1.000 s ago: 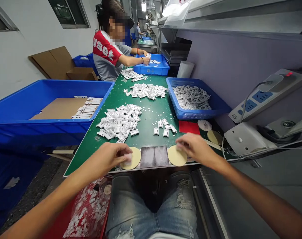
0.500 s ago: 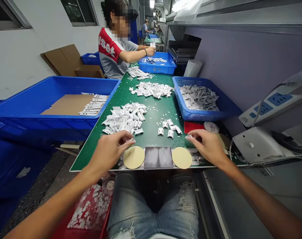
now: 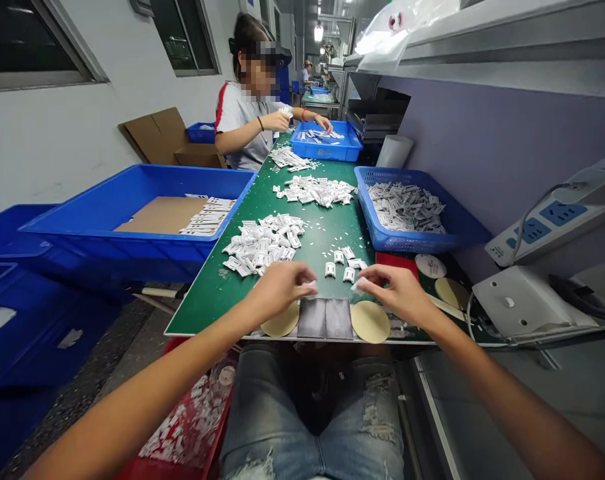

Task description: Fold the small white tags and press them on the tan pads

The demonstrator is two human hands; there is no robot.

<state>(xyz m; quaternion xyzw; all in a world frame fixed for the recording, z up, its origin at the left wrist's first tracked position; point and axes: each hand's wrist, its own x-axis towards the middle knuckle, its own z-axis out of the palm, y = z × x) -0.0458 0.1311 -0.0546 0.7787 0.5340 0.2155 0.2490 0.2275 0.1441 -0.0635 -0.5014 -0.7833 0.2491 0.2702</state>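
Observation:
My left hand (image 3: 285, 288) is pinched over the left yellow disc (image 3: 281, 323), by the near edge of the green table (image 3: 202, 303). White shows at its fingertips, too small to tell whether it is a part or a finger covering. Across from it, my right hand (image 3: 397, 288) is also closed in a pinch, above the right yellow disc (image 3: 370, 323). A whitish bit shows at its fingertips too, and I cannot make it out. Two dark grey pads (image 3: 325, 319) lie between the discs. Just beyond are several small white plastic parts (image 3: 349, 274).
A heap of white parts (image 3: 265, 243) lies at left, another pile (image 3: 320, 191) farther back. A blue basket (image 3: 407, 241) of white pieces stands right, near a power strip (image 3: 542, 220). Left is a large blue bin (image 3: 127, 230). A co-worker (image 3: 247, 127) sits beyond, at a blue tray (image 3: 327, 153).
Both my hands have come inward, closer together over the pads. The view has shifted slightly. The co-worker's hands have separated, one now reaching over the blue tray.

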